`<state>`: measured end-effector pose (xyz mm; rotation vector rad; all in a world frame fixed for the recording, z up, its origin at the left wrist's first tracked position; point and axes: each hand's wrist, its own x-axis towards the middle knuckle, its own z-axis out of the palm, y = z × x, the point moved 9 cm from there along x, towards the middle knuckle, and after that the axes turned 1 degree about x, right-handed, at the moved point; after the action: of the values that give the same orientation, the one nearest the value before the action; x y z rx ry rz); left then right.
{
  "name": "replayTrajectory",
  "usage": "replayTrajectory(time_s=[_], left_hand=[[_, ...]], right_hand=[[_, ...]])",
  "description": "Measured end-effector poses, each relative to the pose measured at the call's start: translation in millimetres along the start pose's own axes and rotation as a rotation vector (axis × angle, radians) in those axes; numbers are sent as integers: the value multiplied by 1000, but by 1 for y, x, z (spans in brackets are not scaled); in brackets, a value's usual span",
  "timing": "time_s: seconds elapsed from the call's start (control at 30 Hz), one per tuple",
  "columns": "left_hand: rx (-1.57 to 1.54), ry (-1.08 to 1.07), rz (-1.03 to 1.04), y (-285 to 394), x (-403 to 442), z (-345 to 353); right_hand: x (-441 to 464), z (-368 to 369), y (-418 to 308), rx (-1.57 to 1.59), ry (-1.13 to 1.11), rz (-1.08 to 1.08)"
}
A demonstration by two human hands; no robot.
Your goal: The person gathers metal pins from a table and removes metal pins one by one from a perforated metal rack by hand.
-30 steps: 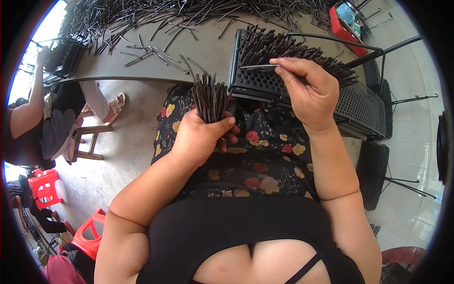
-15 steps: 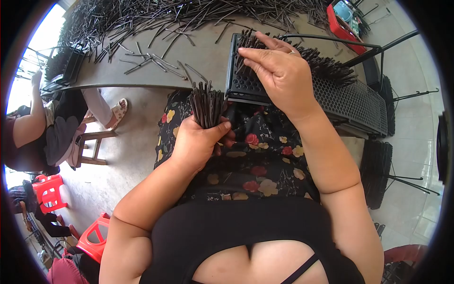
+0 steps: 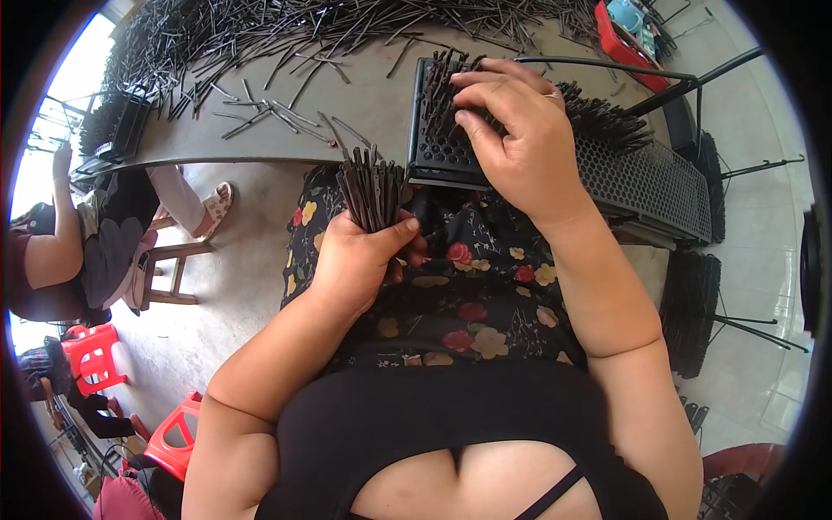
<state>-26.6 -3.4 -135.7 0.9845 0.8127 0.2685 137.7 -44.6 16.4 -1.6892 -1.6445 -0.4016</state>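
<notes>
A bundle of thin dark sticks [image 3: 371, 189] stands upright in my left hand [image 3: 360, 260], whose fingers wrap round its lower end. Over the black perforated rack [image 3: 446, 156] is my right hand [image 3: 520, 143], fingers apart and thumb spread from the index finger, with nothing visible between them. It is beside the upright dark sticks [image 3: 602, 121] that fill the rack's holes in rows. The hand hides some of these sticks.
Many loose dark sticks [image 3: 260, 30] are heaped across the table [image 3: 364, 91]. A red tray [image 3: 628, 52] lies at the back right. At the left a co-worker [image 3: 61, 251] sits near another filled rack [image 3: 121, 130]. Red stools [image 3: 178, 438] stand at the lower left.
My right hand has moved left over the rack; the thin stick it pinched a second ago no longer shows between its fingers, which have spread. My left hand still grips the bundle, slightly further left.
</notes>
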Motion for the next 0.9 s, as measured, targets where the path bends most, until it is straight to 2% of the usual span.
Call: replayTrajectory(time_s=[0.2,0.43,0.5,0.6,0.67,0.73,0.8,0.9], left_hand=[[-1,1,-18,0,-1,1],[20,2,-24,0,-2,-1],[25,3,-29,0,-2,0],[-34,-8,7,4,-3,-1],[-69,-33,10,0,-1,-4],[-104,-61,14,0,-1,-1],[-266,-66,32,4,-2,4],[-173,-109,47,2,0,4]], right_hand=[[2,14,-13,-231,-126,-21],[3,22,-11,-262,-114,-28],[4,20,9,-28,-55,121],[11,3,16,185,99,149],[14,-8,9,168,125,137],[13,-8,-9,53,56,-24],[9,-5,-16,6,12,-74],[2,-4,-20,-103,56,-99]])
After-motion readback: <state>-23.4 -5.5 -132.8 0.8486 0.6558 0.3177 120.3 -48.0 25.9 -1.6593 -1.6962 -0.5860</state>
